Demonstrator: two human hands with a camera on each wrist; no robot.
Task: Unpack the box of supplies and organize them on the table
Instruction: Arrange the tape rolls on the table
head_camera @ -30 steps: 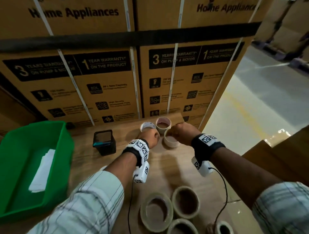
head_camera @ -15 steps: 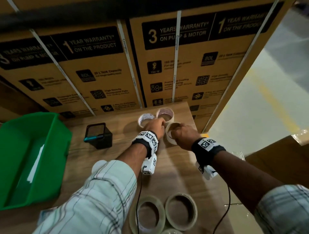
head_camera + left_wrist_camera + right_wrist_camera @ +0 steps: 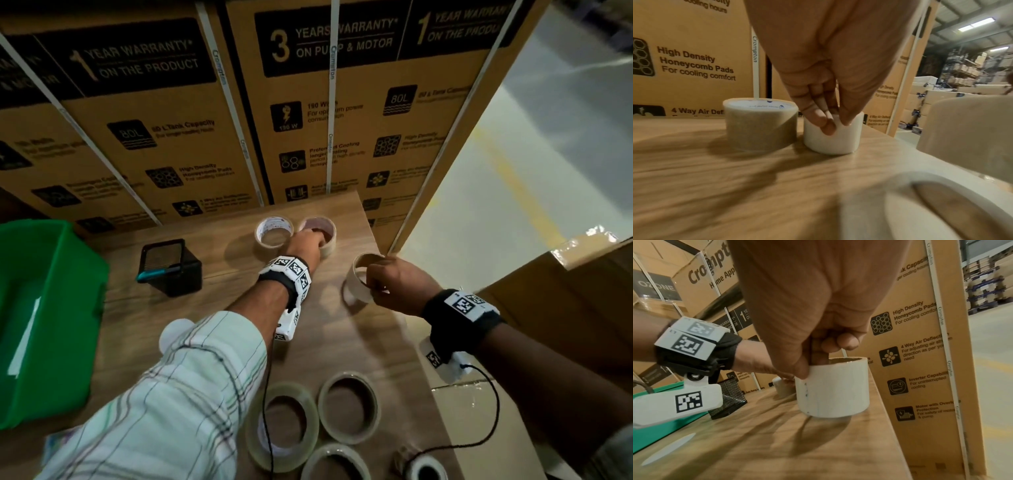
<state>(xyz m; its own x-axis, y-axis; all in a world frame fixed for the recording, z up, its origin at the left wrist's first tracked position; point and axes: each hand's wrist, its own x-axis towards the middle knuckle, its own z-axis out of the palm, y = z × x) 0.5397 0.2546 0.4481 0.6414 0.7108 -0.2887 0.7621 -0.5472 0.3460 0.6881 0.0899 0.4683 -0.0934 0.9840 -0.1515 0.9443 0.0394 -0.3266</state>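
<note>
Both hands are gripping tape rolls at the far end of the wooden table (image 3: 191, 315). The left hand (image 3: 306, 244) is pinching the rim of a white roll (image 3: 832, 139) that is standing flat on the table, thumb outside and fingers inside the core, with a clear brownish roll (image 3: 274, 231) standing just beside it to the left, the two nearly touching. The right hand (image 3: 397, 284) is curling its thumb and fingers over the near wall of a second white roll (image 3: 835, 387), which is sitting close to the table's right edge; whether it is touching the surface I cannot tell. Larger tape rolls (image 3: 347, 407) are lying flat at the near end. A black mesh holder (image 3: 171, 267) is standing left of the hands, with a green bin (image 3: 65, 308) beyond it, and printed cartons (image 3: 164, 113) are rising behind the table.
</note>
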